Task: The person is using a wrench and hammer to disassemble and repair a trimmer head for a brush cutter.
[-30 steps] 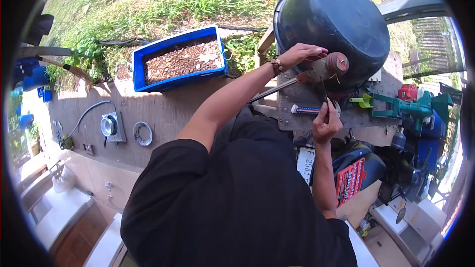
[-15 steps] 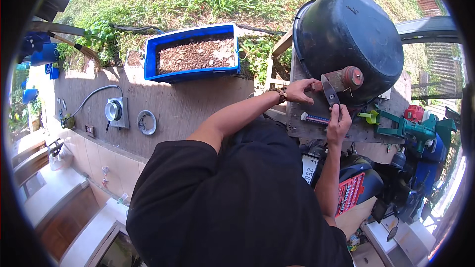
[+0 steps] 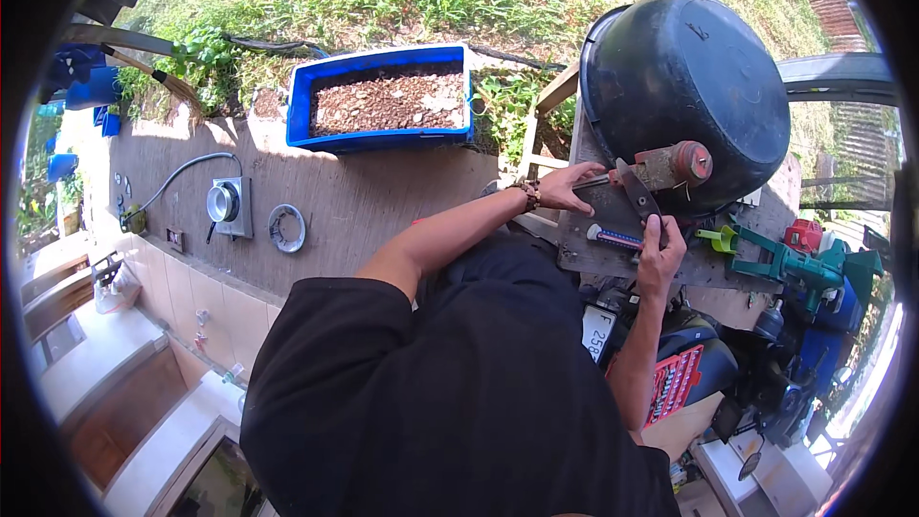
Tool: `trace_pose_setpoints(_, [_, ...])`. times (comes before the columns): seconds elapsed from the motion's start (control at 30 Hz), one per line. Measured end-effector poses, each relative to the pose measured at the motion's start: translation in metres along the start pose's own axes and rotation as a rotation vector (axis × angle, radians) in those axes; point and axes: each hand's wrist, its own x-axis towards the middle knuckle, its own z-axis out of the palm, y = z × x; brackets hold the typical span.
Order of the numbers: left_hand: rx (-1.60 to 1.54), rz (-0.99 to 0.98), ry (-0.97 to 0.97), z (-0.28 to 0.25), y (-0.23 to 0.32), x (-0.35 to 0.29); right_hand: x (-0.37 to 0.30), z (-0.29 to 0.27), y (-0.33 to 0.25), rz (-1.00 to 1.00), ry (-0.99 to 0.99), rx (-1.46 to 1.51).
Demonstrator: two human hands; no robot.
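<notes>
- Since the earliest frame, the left hand [image 3: 565,189] has drawn back from beside the dusty red tool head [image 3: 661,169] toward its shaft, and the flat metal blade [image 3: 639,193], seen nearly edge-on then, now shows its broad face.
- The right hand [image 3: 661,254] has a narrow grip: thumb and fingers pinch the blade's lower end, just below a round hole.
- The blade rises from that pinch, tilted to the left, and its upper end crosses in front of the tool head; whether the two touch cannot be told.
- The left hand is partly spread, thumb well apart from the fingers, with the fingertips at the shaft beside the tool head; I cannot tell how firmly they press on it.
- The tool head lies above the right hand and to the right of the left, in front of a big black tub [image 3: 689,77] whose base faces outward.
- A blue-and-white striped tube [image 3: 613,236] rests on the wooden tabletop [image 3: 580,254], just left of the right hand's fingertips.
- A lime-green scoop [image 3: 718,239] sits to the right of that hand.
</notes>
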Motion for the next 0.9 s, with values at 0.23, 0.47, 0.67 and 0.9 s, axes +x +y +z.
trace_pose_setpoints(0.23, [0.122, -0.026, 0.034, -0.001, 0.02, -0.037, -0.006, 0.0, -0.027, 0.03, -0.168, 0.225])
trace_pose_setpoints(0.47, [-0.267, 0.222, 0.231, 0.014, 0.139, -0.145, -0.044, 0.036, -0.056, 0.086, -0.554, 0.705])
trace_pose_setpoints(0.67, [-0.592, 0.109, 0.8, 0.079, 0.189, -0.203, -0.084, 0.02, -0.055, -0.007, -0.718, 0.652])
trace_pose_setpoints(0.9, [-0.556, 0.247, 1.155, 0.129, 0.212, -0.278, -0.131, -0.008, -0.075, -0.085, -0.85, 0.517])
